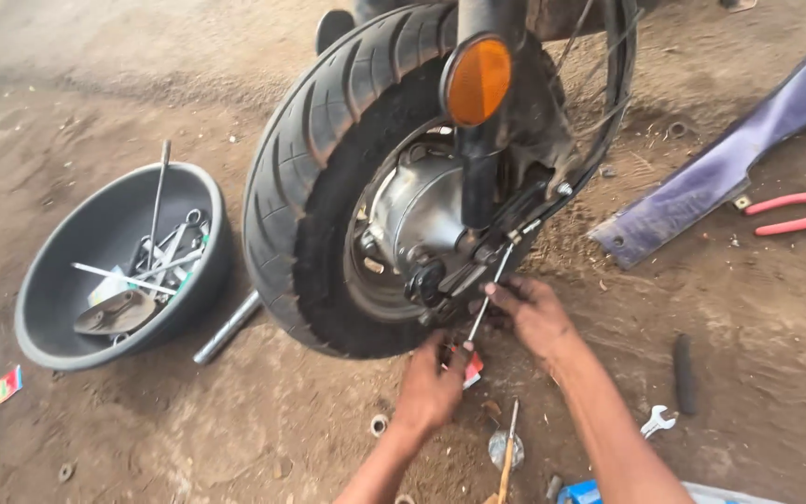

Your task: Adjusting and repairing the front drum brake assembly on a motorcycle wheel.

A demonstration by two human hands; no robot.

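A scooter front wheel (319,177) with a black tyre and a silver hub (417,210) stands on dirt ground, an orange reflector (478,80) on its fork. My right hand (534,313) grips a thin metal rod or cable end (489,291) at the brake lever below the hub. My left hand (433,383) sits just under it, fingers curled around the lower end of the same rod near a small red-and-white scrap (473,369). What exactly the left fingers pinch is hidden.
A dark grey bowl (58,289) of spanners and tools sits left. A metal tube (228,327) lies under the tyre. A purple body panel (729,159), red-handled pliers (799,210), a black grip (684,373), a small spanner (656,422), a screwdriver (507,453) and nuts lie around.
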